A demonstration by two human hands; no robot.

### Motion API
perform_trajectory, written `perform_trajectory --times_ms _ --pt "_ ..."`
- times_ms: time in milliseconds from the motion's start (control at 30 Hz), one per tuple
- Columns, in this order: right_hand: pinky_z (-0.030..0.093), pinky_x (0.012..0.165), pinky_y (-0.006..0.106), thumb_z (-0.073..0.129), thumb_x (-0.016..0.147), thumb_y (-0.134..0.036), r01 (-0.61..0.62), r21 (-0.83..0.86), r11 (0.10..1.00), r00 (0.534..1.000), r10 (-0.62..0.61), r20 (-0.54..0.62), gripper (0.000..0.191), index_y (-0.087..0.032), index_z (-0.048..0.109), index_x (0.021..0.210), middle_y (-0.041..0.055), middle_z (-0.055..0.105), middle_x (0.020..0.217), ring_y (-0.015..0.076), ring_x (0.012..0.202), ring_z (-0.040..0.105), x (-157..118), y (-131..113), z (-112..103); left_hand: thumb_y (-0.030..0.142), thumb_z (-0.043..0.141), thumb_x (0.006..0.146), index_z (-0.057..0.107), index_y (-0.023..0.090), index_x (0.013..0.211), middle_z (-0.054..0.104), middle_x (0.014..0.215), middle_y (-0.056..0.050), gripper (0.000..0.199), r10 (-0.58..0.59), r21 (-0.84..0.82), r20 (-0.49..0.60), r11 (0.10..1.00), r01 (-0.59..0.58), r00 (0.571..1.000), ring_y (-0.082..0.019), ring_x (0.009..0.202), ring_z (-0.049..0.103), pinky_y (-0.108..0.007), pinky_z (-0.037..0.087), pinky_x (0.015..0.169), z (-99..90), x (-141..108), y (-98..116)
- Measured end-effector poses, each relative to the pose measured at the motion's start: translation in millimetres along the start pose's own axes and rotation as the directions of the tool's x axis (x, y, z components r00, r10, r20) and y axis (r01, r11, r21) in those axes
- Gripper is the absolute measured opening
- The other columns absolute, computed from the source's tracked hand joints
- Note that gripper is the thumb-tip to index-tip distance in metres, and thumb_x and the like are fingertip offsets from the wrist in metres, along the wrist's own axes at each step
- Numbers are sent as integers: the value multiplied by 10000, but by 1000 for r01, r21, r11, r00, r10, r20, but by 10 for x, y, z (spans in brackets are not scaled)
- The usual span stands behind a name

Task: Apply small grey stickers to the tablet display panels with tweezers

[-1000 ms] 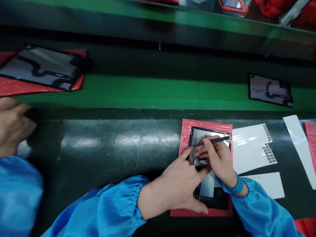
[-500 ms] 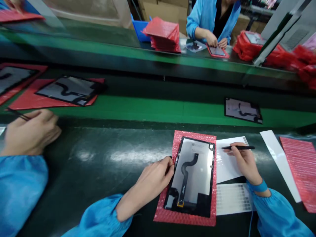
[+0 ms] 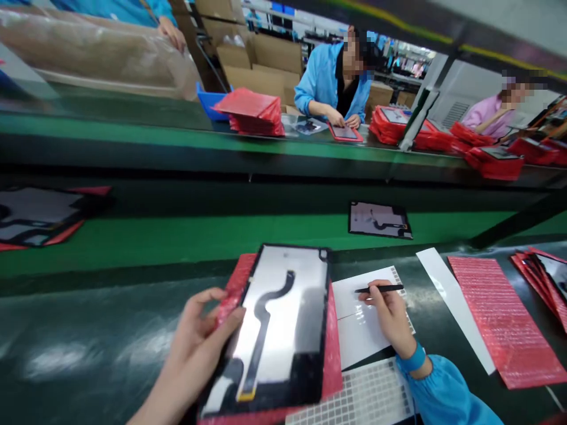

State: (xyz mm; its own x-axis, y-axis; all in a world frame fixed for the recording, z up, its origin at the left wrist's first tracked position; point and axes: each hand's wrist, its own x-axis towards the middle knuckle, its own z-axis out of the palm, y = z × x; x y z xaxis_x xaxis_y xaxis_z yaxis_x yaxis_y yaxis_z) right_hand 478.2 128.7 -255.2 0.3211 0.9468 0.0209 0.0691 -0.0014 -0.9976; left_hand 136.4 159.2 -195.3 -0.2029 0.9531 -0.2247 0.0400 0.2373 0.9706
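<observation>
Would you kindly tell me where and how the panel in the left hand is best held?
The panel is probably best gripped by its long left border, from the left, thumb on top, as the left hand has it: it is flat and rectangular, and the dark ribbon cable winds down its face, so the edge seems safer.

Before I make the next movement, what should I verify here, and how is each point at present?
1. Left hand on the display panel: ok, thumb at its left edge.
2. Red bubble wrap squared with the panel: not ok, in this view the panel's top reaches past it.
3. Black tool in the right hand: ok.
4. Tool away from the panel: ok, over the white sheet.
5. Tool tip touching that sheet: cannot tell.
</observation>
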Motion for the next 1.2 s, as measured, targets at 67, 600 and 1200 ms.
perform_trajectory --times_ms 67,600,1200 --pt "648 816 397 662 992 -634 12 6 1000 1000 -13 10 431 -219 668 1110 75 802 889 263 878 811 -8 20 16 509 873 662 504 321 1184 615 635 81 666 58 -45 -41 997 -60 997 -178 473 581 -236 449 423 125 478 180" --pt "629 852 448 599 1027 -633 25 40 999 997 -28 70 457 -196 696 1119 125 796 940 323 961 795 2 36 67 72 698 824 412 259 1595 746 926 -4 844 291 -118 -25 949 -292 956 -157 718 702 -299 604 723 742 2548 903" --pt "626 875 456 603 1010 -661 -25 32 999 994 22 104 467 -216 702 1114 118 797 968 333 991 790 3 51 68 375 690 998 595 187 1400 610 1418 -126 455 436 576 -70 752 -321 897 -290 1236 635 -529 550 1041 469 2541 713"
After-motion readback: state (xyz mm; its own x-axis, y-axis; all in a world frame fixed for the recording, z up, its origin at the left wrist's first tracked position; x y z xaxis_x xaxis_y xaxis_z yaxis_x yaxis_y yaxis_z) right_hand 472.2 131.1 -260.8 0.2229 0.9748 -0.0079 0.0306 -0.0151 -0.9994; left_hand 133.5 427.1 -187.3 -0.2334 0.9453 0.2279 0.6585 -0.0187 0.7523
